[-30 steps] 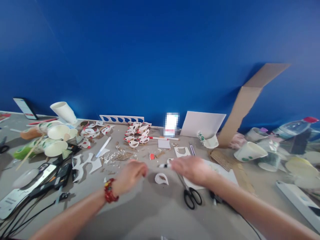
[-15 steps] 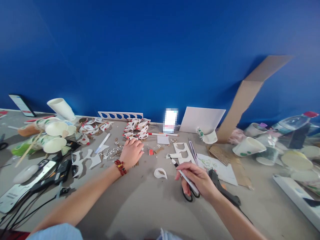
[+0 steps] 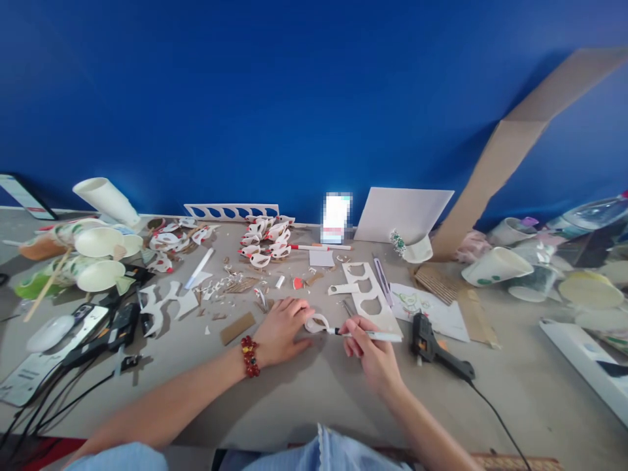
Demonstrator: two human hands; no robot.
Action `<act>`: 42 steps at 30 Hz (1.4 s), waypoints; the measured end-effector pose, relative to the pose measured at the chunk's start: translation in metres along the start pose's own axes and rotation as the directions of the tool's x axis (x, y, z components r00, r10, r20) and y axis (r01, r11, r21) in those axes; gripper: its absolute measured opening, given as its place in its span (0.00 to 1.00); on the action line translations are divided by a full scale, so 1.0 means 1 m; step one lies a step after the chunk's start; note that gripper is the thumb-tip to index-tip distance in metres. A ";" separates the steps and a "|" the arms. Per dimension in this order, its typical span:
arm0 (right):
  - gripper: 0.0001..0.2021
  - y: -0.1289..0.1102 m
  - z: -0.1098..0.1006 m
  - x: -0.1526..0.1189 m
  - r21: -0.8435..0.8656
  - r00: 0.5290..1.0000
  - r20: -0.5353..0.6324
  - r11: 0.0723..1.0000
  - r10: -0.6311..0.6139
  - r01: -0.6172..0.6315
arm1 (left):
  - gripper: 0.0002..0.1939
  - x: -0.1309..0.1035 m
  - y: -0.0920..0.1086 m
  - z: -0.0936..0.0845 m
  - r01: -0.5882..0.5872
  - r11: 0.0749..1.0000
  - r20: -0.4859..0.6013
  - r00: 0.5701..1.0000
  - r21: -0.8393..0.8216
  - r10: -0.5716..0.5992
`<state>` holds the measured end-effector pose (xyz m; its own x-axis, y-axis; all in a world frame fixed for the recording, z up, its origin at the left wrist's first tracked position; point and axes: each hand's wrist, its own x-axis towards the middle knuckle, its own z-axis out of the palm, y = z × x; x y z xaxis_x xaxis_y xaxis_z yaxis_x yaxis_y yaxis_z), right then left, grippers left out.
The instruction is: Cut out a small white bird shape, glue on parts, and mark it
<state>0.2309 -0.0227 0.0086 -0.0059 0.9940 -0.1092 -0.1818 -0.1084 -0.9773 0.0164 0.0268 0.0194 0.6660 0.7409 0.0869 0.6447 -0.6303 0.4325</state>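
Note:
My left hand point(image 3: 285, 330), with a red bead bracelet, lies flat on the table, its thumb apart from the fingers. Its fingertips touch the edge of a small white teardrop-shaped cutout point(image 3: 310, 325) with a brown patch. My right hand point(image 3: 367, 350) grips a white marker point(image 3: 385, 336), whose black tip end points left at the cutout's pointed end. Whether the tip touches it, I cannot tell. Beyond the right hand lies a white sheet with cut-out holes point(image 3: 381, 304). Farther back is a pile of white bird-shaped cutouts point(image 3: 267, 237) with red ends.
A hot glue gun point(image 3: 436, 347) with a cord lies to the right. Paper cups point(image 3: 101, 242) and a phone point(image 3: 81, 330) with cables are at left. Paper scraps point(image 3: 235, 284) litter the middle. A cardboard strip point(image 3: 490, 163) leans on the blue wall.
My left hand has come nearer and rightward from the scraps to the white cutout. My right hand has moved slightly left, bringing the marker level beside it. Scissor handles seen under the right hand no longer show.

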 end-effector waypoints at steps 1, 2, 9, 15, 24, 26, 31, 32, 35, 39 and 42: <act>0.14 0.002 0.002 0.000 -0.032 1.000 -0.021 0.999 -0.004 0.004 | 0.22 0.000 0.000 0.002 0.010 1.000 -0.006 1.000 -0.002 -0.010; 0.14 0.003 0.003 0.000 -0.061 1.000 -0.028 0.998 -0.009 0.007 | 0.19 0.001 0.000 0.004 0.020 1.000 -0.017 1.000 -0.007 -0.020; 0.12 -0.006 0.018 0.002 -0.238 0.994 0.054 0.965 -0.097 0.107 | 0.10 0.001 -0.002 0.011 0.018 0.996 -0.096 0.995 -0.092 -0.027; 0.11 0.006 0.018 0.003 -0.302 0.991 -0.030 0.947 -0.128 0.113 | 0.11 -0.002 -0.004 0.012 0.053 0.992 -0.115 0.991 -0.117 -0.067; 0.11 0.007 0.014 0.006 -0.358 0.988 -0.071 0.928 -0.141 0.106 | 0.13 -0.002 -0.008 0.017 0.052 0.991 -0.119 0.991 -0.125 -0.067; 0.10 0.007 0.015 0.005 -0.374 0.988 -0.053 0.920 -0.145 0.115 | 0.13 -0.002 -0.008 0.016 0.054 0.990 -0.108 0.992 -0.127 -0.068; 0.07 0.010 0.022 0.002 -0.339 0.993 -0.034 0.936 -0.111 0.093 | 0.15 -0.002 -0.008 0.013 0.055 0.990 -0.079 0.995 -0.132 -0.066; 0.06 0.011 0.024 0.002 -0.335 0.994 -0.033 0.938 -0.102 0.085 | 0.15 -0.002 -0.007 0.013 0.059 0.989 -0.079 0.994 -0.133 -0.070; 0.05 0.013 0.025 0.004 -0.388 0.992 -0.008 0.915 -0.124 0.112 | 0.15 -0.002 -0.007 0.012 0.068 0.988 -0.080 0.994 -0.139 -0.079; 0.03 0.015 0.024 0.007 -0.548 0.976 0.095 0.809 -0.194 0.215 | 0.11 0.000 -0.008 0.013 0.069 0.987 -0.072 0.994 -0.148 -0.080; 0.03 0.016 0.023 0.007 -0.616 0.967 0.150 0.745 -0.207 0.256 | 0.10 0.000 -0.009 0.014 0.073 0.987 -0.080 0.993 -0.146 -0.086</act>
<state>0.2055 -0.0169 -0.0041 -0.1159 0.9855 0.1243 0.4691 0.1646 -0.8677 0.0160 0.0293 0.0027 0.5763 0.8083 0.1209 0.6302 -0.5337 0.5639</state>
